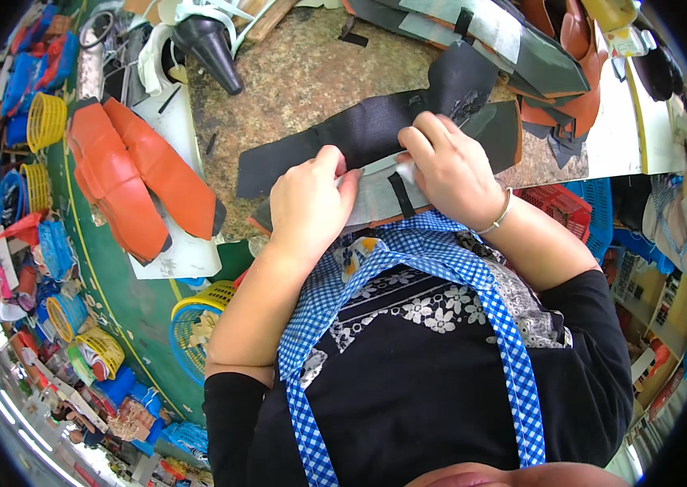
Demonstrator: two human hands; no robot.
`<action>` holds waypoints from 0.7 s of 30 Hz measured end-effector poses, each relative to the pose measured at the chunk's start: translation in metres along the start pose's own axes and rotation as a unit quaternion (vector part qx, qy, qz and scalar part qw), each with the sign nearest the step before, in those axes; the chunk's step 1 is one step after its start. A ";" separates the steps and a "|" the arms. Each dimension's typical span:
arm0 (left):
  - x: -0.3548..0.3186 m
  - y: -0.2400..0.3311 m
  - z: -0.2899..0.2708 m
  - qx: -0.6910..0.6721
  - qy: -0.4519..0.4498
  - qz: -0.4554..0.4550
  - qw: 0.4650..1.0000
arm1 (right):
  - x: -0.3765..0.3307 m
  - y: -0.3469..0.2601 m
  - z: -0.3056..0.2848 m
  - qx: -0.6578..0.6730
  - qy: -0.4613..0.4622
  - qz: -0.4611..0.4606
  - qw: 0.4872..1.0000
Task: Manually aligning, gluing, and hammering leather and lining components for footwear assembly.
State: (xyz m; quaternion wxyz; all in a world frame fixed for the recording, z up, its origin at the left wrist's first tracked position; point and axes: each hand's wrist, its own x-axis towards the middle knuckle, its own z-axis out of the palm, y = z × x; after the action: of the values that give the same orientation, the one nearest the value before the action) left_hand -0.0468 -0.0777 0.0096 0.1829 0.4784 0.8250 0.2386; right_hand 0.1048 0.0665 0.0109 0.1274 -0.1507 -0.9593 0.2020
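A leather piece with a grey lining and a short black tape across it lies at the table's near edge, in front of my apron. My left hand is closed, its thumb and forefinger pinching the upper edge of this piece. My right hand is closed too, its fingertips pinching a small white strip at the same edge. Between the hands runs a pale band along the edge. Just beyond lies a long black leather piece, bent up at its right end. What is under my fingertips is partly hidden.
Orange-brown leather pieces lie on a white board at the left. A black cone-shaped nozzle stands at the back left. Stacked lined leather pieces fill the back right. Baskets stand below the table; a red crate is at the right.
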 end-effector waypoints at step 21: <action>-0.007 -0.037 -0.049 0.122 0.011 -0.098 0.988 | -0.002 -0.008 -0.016 -0.084 0.072 0.005 0.994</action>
State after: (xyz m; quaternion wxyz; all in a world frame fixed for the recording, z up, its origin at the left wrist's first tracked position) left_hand -0.0953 -0.1103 0.0293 0.1370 0.4116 0.8927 0.1223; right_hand 0.1097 0.0638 0.0279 0.1818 -0.1801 -0.9604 0.1103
